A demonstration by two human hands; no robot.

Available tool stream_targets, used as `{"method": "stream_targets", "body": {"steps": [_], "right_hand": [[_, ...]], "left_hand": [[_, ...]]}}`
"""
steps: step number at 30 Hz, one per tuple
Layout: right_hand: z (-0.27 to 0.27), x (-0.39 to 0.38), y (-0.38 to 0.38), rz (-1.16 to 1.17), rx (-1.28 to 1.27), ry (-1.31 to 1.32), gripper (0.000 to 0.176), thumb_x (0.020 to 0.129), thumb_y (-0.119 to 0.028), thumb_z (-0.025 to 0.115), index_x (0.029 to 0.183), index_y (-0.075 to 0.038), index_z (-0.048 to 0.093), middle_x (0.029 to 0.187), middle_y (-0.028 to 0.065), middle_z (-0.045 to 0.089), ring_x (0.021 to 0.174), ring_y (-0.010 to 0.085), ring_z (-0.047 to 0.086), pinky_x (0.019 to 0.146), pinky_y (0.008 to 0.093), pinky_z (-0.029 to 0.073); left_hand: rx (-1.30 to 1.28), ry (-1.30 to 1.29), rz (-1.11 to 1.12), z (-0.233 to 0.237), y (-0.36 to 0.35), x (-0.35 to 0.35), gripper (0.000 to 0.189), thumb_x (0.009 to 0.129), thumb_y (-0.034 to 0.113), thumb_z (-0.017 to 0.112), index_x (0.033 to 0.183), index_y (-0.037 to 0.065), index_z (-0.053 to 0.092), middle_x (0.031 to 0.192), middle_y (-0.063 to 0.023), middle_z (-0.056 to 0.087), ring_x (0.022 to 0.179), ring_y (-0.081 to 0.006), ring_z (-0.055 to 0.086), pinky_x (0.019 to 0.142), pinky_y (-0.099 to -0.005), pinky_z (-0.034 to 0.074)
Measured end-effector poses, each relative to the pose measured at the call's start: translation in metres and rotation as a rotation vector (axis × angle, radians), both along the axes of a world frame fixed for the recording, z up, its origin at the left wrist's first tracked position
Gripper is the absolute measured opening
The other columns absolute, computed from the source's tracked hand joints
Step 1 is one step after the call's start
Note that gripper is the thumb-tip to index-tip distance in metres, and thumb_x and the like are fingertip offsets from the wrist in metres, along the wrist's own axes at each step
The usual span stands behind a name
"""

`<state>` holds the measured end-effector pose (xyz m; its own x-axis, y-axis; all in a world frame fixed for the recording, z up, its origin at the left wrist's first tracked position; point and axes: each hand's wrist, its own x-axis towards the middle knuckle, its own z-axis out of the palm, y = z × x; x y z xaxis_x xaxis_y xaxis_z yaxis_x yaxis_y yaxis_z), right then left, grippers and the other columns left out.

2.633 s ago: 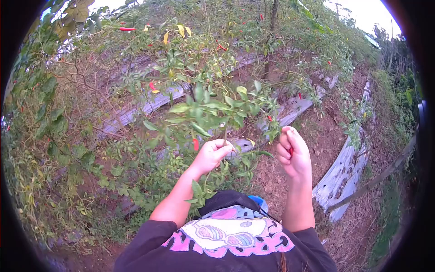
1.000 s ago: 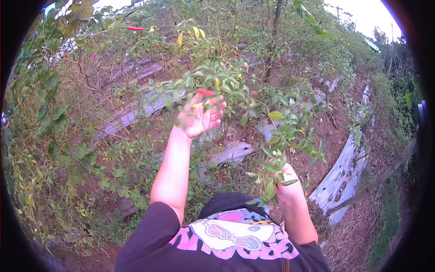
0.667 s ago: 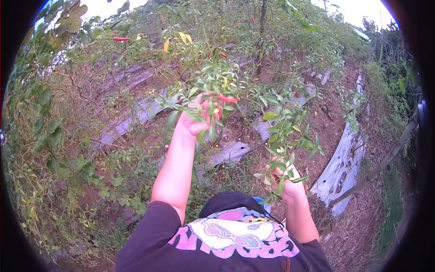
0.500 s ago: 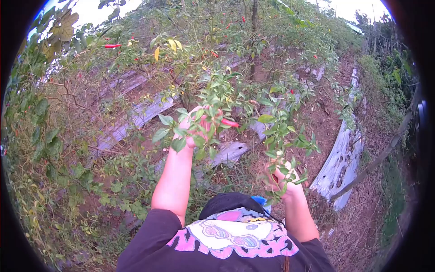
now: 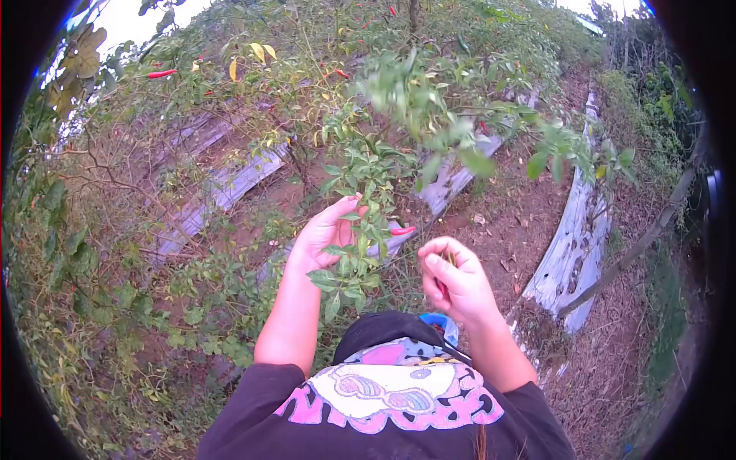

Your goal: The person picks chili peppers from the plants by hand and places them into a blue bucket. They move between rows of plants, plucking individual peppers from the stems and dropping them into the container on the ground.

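My left hand (image 5: pixel 326 234) is curled at a leafy chili branch (image 5: pixel 372 199), thumb and fingertips against its stem and leaves, some of the fingers hidden by foliage. From that branch a ripe red chili (image 5: pixel 402 231) sticks out to the right, between my two hands. My right hand (image 5: pixel 456 284) is closed in a loose fist a little below and right of it. Red chilies (image 5: pixel 442 290) show inside the curled fingers, with green stems (image 5: pixel 449 259) poking out at the top.
Against my front, a blue container (image 5: pixel 448 328) with reddish contents is partly hidden by a black cloth (image 5: pixel 387 335). Blurred leafy branches (image 5: pixel 452 138) hang ahead on the right. Other red chilies (image 5: pixel 162 74) dot the plants. Silvery plastic mulch strips (image 5: pixel 563 268) line the soil.
My right hand has come off the right-hand branch and moved up and left, still closed. That branch has sprung upward, blurred. My left hand stays at its branch, a little lower in view.
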<state>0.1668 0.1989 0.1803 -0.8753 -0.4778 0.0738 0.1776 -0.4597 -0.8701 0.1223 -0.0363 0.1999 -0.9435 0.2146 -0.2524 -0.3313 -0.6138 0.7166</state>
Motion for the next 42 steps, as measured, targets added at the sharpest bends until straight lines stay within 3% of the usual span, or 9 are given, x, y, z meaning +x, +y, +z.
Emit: {"method": "stream_targets", "body": {"steps": [5, 9, 13, 17, 19, 21, 32, 41, 42], "right_hand": [[0.029, -0.024, -0.011, -0.463, 0.507, 0.993, 0.012, 0.078, -0.001, 0.060, 0.090, -0.002, 0.061, 0.072, 0.0077, 0.058, 0.062, 0.0208, 0.056, 0.058, 0.0314, 0.043], [0.040, -0.028, -0.018, -0.299, 0.956, 0.983, 0.012, 0.075, -0.010, 0.062, 0.085, -0.003, 0.060, 0.077, 0.0142, 0.057, 0.074, 0.0335, 0.058, 0.066, 0.0400, 0.046], [0.022, -0.035, -0.025, -0.294, 0.923, 0.870, 0.022, 0.071, -0.014, 0.063, 0.088, -0.001, 0.057, 0.079, 0.0159, 0.057, 0.078, 0.0362, 0.057, 0.069, 0.0430, 0.046], [0.008, -0.047, -0.027, -0.110, 0.846, 0.699, 0.018, 0.070, -0.012, 0.063, 0.080, 0.001, 0.058, 0.082, 0.0157, 0.059, 0.074, 0.0245, 0.057, 0.064, 0.0353, 0.045], [0.008, -0.040, -0.031, -0.132, 0.661, 0.601, 0.011, 0.072, -0.008, 0.062, 0.078, 0.001, 0.060, 0.068, 0.0013, 0.054, 0.061, 0.0066, 0.046, 0.054, 0.0252, 0.038], [0.000, -0.041, -0.025, -0.069, 0.694, 0.429, 0.009, 0.074, -0.008, 0.060, 0.079, 0.000, 0.061, 0.069, -0.0021, 0.056, 0.062, 0.0048, 0.046, 0.054, 0.0240, 0.038], [-0.023, -0.034, -0.022, -0.155, 0.575, 0.288, 0.020, 0.076, 0.006, 0.045, 0.084, 0.001, 0.063, 0.075, 0.0018, 0.062, 0.069, 0.0071, 0.054, 0.061, 0.0228, 0.042], [-0.042, -0.048, -0.016, -0.412, 0.624, 0.613, 0.012, 0.078, 0.001, 0.049, 0.078, 0.001, 0.062, 0.071, 0.0043, 0.060, 0.064, 0.0169, 0.056, 0.058, 0.0319, 0.044], [-0.042, -0.047, -0.019, -0.427, 0.575, 0.594, 0.015, 0.081, 0.002, 0.045, 0.084, -0.001, 0.060, 0.067, 0.0008, 0.053, 0.060, 0.0100, 0.049, 0.054, 0.0237, 0.039]], "left_hand": [[-0.071, 0.099, -0.011, -0.026, -0.002, -0.010, 0.016, 0.085, 0.016, 0.058, 0.099, 0.009, 0.054, 0.088, -0.0032, 0.060, 0.077, -0.0176, 0.062, 0.064, -0.0331, 0.055], [-0.093, 0.132, -0.017, -0.020, 0.006, -0.004, 0.014, 0.085, 0.014, 0.057, 0.097, 0.009, 0.053, 0.087, -0.0031, 0.060, 0.077, -0.0159, 0.062, 0.062, -0.0295, 0.055], [-0.084, 0.173, -0.067, -0.029, 0.006, -0.008, 0.013, 0.085, 0.013, 0.057, 0.097, 0.010, 0.053, 0.087, -0.0024, 0.061, 0.077, -0.0145, 0.063, 0.063, -0.0292, 0.054], [-0.152, 0.190, -0.068, -0.024, 0.009, -0.003, 0.016, 0.083, 0.014, 0.058, 0.099, 0.011, 0.053, 0.089, -0.0022, 0.063, 0.077, -0.0130, 0.063, 0.065, -0.0286, 0.052], [-0.187, 0.194, -0.063, -0.029, 0.008, -0.003, 0.019, 0.082, 0.015, 0.060, 0.100, 0.012, 0.053, 0.091, -0.0025, 0.063, 0.077, -0.0128, 0.063, 0.066, -0.0280, 0.050], [-0.170, 0.186, -0.038, -0.038, 0.008, -0.007, 0.016, 0.082, 0.015, 0.061, 0.097, 0.013, 0.054, 0.089, -0.0009, 0.062, 0.078, -0.0129, 0.062, 0.066, -0.0289, 0.051], [-0.341, 0.232, -0.037, -0.036, 0.022, -0.005, 0.025, 0.083, 0.017, 0.063, 0.104, 0.007, 0.055, 0.091, -0.0003, 0.060, 0.080, -0.0105, 0.060, 0.068, -0.0283, 0.051], [-0.364, 0.270, -0.046, -0.032, 0.032, -0.011, 0.027, 0.084, 0.017, 0.062, 0.107, 0.007, 0.053, 0.094, -0.0012, 0.060, 0.081, -0.0105, 0.060, 0.066, -0.0267, 0.051], [-0.384, 0.279, -0.035, -0.030, 0.030, -0.012, 0.027, 0.084, 0.019, 0.062, 0.107, 0.007, 0.053, 0.094, -0.0007, 0.060, 0.081, -0.0105, 0.060, 0.066, -0.0264, 0.051]]}}
